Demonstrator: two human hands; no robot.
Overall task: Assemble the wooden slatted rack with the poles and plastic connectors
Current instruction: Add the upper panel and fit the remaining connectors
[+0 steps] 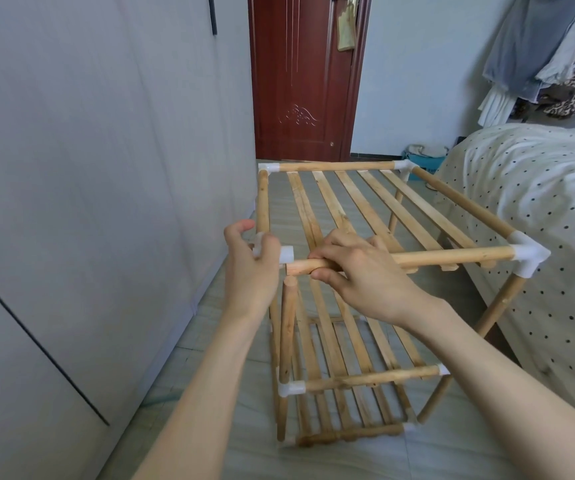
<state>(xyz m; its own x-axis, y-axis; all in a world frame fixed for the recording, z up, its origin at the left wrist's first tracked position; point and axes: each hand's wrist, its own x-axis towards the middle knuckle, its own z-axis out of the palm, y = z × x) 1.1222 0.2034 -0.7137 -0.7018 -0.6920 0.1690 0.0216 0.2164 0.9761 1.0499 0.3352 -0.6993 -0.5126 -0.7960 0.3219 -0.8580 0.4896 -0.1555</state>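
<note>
A wooden slatted rack (348, 209) with three tiers stands on the floor in front of me. My left hand (249, 261) grips a white plastic corner connector (286, 255) at the near left top corner. My right hand (358, 268) holds the near horizontal pole (452, 256) of the top tier close to its free left end, which sits just beside the connector's opening. An upright pole (288, 327) below ends bare, just under the connector. White connectors (528, 254) join the other top corners.
A grey wardrobe (89, 202) runs along the left. A bed with a dotted cover (538, 202) stands close on the right. A dark red door (300, 81) is behind the rack, and clothes (556, 46) hang at top right. Tiled floor (230, 427) lies below.
</note>
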